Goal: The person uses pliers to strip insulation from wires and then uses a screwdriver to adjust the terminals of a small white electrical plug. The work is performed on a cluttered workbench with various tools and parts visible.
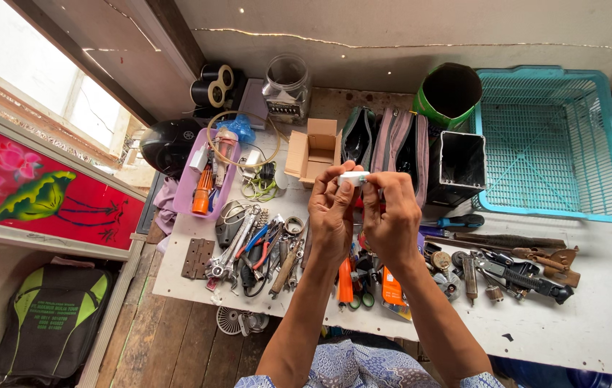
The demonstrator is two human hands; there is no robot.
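**Small white part held up in both hands over the bench**

A small white part is pinched at the fingertips of the left hand and right hand, raised above the white tabletop. It is judged to be under inspection or adjustment; a steady 2-handed grip seems called for next. The teal basket appears empty, as does the open cardboard box. A lilac tray holds an orange-handled tool and oddments; the glass jar looks nearly empty
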